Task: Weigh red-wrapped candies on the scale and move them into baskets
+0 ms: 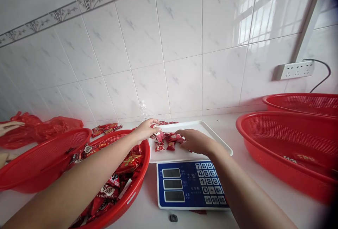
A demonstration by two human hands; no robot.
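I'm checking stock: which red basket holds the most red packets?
The basket directly left of the scale; it's heaped, while the others show few or none.

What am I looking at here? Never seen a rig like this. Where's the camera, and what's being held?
There's no machine arm: these are a person's own bare hands. The single picture comes from a camera worn on their head, looking forward and down. The left hand grips a red packet in its fingers. The right hand is at the other packets on a white tray; its fingertips are partly hidden, so its hold is unclear. In front of the tray is a scale's blue panel with keys and displays. Left of it sits a red basket full of packets; more red baskets stand on both sides.
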